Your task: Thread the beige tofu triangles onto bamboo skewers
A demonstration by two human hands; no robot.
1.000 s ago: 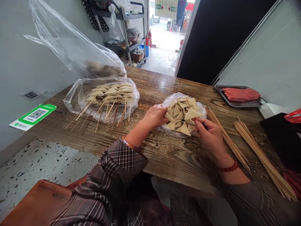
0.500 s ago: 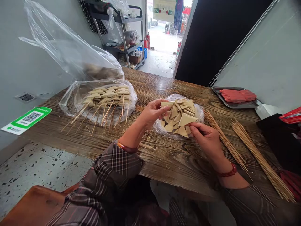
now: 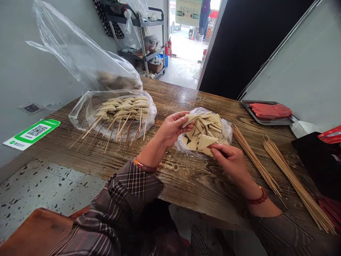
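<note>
My left hand (image 3: 176, 128) pinches a flat beige triangular tofu piece (image 3: 192, 119) between thumb and fingers, over the left side of a heap. The heap of similar tofu triangles (image 3: 198, 126) lies in an open clear plastic bag (image 3: 227, 129). With closed fingertips, my right hand (image 3: 229, 156) grips the right corner of another triangular tofu piece (image 3: 206, 141) at the heap's near side. Whether a thin stick is also in those fingers, I cannot tell. To the left, skewered tofu triangles (image 3: 124, 106) lie stacked in a second clear bag, their sticks pointing towards me.
Two bundles of bamboo skewers, a nearer one (image 3: 254, 160) and a farther one (image 3: 295, 181), lie right of the heap. A dark tray (image 3: 269, 121) with pink-red food stands at the back right. A green QR card (image 3: 33, 134) is at the left edge; a shelf cart (image 3: 144, 42) stands beyond the table.
My right hand has moved slightly left and down, bringing its tofu triangle closer to the left hand. The triangle in my left hand has tilted.
</note>
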